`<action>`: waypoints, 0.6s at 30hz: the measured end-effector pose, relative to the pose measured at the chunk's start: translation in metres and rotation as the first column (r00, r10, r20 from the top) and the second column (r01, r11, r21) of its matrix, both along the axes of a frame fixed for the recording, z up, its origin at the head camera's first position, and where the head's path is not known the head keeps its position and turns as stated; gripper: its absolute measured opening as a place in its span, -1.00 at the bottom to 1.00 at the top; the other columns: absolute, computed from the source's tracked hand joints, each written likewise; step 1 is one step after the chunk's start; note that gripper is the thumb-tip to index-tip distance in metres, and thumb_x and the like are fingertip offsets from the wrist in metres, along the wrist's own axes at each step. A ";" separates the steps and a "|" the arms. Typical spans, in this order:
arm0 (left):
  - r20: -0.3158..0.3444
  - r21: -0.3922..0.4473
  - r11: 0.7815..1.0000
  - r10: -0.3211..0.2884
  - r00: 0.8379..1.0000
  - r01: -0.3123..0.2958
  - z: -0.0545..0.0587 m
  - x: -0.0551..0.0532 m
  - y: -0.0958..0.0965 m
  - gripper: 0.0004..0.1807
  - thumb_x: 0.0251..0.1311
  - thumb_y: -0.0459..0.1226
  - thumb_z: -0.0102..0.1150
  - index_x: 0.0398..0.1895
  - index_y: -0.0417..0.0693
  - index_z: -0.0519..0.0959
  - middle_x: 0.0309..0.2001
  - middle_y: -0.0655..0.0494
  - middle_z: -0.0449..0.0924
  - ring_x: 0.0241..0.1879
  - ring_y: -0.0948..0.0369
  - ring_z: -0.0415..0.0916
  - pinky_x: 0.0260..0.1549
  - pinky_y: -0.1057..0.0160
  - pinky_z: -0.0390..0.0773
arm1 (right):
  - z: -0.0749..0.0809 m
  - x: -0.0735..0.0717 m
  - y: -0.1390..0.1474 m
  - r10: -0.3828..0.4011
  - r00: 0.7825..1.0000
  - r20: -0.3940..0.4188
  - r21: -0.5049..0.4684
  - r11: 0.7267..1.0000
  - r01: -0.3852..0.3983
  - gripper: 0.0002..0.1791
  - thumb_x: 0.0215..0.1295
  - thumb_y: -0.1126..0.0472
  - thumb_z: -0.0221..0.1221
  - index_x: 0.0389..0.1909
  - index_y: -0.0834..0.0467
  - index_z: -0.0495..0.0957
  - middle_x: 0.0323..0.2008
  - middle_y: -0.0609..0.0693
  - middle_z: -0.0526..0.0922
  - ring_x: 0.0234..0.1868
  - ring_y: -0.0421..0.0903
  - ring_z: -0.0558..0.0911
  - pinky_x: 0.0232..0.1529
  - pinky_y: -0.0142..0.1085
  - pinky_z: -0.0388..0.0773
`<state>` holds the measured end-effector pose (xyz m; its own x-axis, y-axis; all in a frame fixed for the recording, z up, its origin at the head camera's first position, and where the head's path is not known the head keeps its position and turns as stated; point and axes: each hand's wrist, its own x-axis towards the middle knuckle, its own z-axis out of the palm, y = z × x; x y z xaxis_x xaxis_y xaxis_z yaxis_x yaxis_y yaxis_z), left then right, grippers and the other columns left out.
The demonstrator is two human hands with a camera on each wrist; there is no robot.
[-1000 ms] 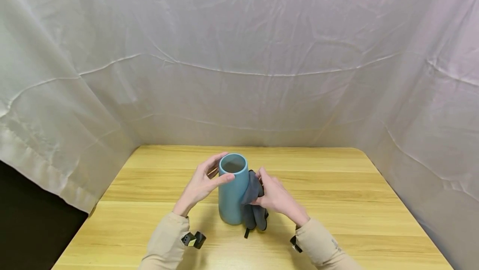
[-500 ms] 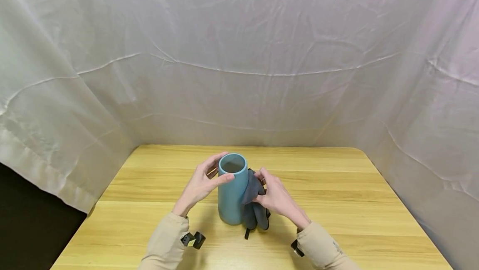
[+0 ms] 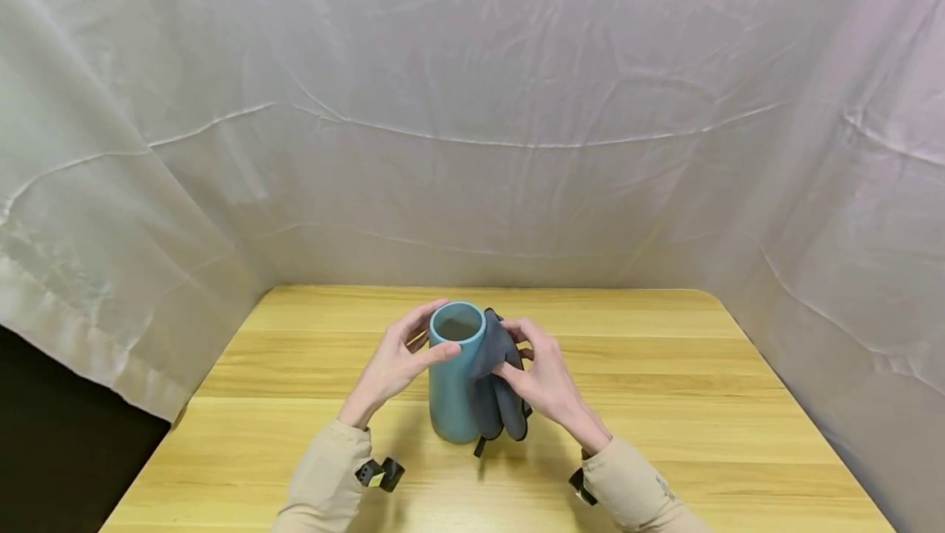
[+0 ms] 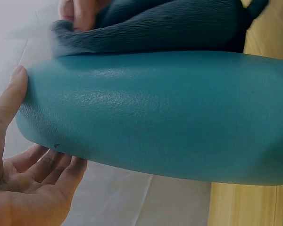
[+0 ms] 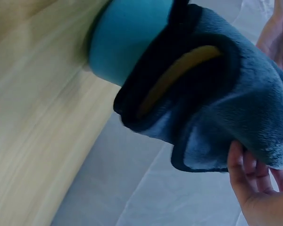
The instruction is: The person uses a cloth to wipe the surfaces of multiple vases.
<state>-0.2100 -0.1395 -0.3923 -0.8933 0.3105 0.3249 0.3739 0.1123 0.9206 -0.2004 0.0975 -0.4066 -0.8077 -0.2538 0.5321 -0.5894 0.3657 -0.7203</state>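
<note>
A tall blue vase (image 3: pixel 450 398) stands upright on the table, its round mouth facing up. My left hand (image 3: pixel 394 362) holds it near the rim, thumb in front and fingers behind; the left wrist view shows thumb and fingers on either side of the vase (image 4: pixel 155 117). In my right hand (image 3: pixel 548 377) is a folded dark grey-blue cloth (image 3: pixel 496 398), pinched near its top and lying along the vase's right side. The right wrist view shows the plush cloth (image 5: pixel 245 89) with dark edging and a small black loop, and fingertips at its lower fold.
The wooden table (image 3: pixel 664 402) has a light striped grain. Pale fabric curtains (image 3: pixel 487 189) hang behind it and on both sides. A dark area (image 3: pixel 66 435) lies beyond the table's left edge. Small black devices are strapped at both wrists, over beige sleeves (image 3: pixel 325 467).
My right hand has moved the cloth upward along the vase's side; its top now reaches about rim height and its lower end has risen. The left hand and vase have stayed nearly still.
</note>
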 end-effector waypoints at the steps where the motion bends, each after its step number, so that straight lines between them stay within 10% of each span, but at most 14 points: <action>1: -0.002 0.001 1.000 0.000 1.000 0.000 0.000 0.000 0.000 -0.33 0.21 -0.24 0.40 0.39 -0.02 0.42 0.29 -0.11 0.53 0.38 -0.05 0.42 0.49 -0.14 0.27 | 0.001 0.000 -0.001 -0.007 1.000 -0.011 -0.005 1.000 0.007 -0.54 0.12 0.46 0.39 0.06 0.22 0.56 -0.12 0.14 0.67 -0.17 0.01 0.63 -0.27 -0.32 0.72; 18: 0.002 0.006 1.000 0.000 1.000 0.000 0.001 0.001 0.001 -0.34 0.21 -0.25 0.40 0.39 -0.02 0.41 0.29 -0.12 0.53 0.38 -0.05 0.41 0.49 -0.14 0.26 | 0.012 0.003 0.001 -0.031 0.998 -0.049 0.100 0.994 0.035 -0.52 0.03 0.43 0.43 0.03 0.22 0.58 -0.18 0.12 0.68 -0.22 -0.01 0.67 -0.37 -0.45 0.69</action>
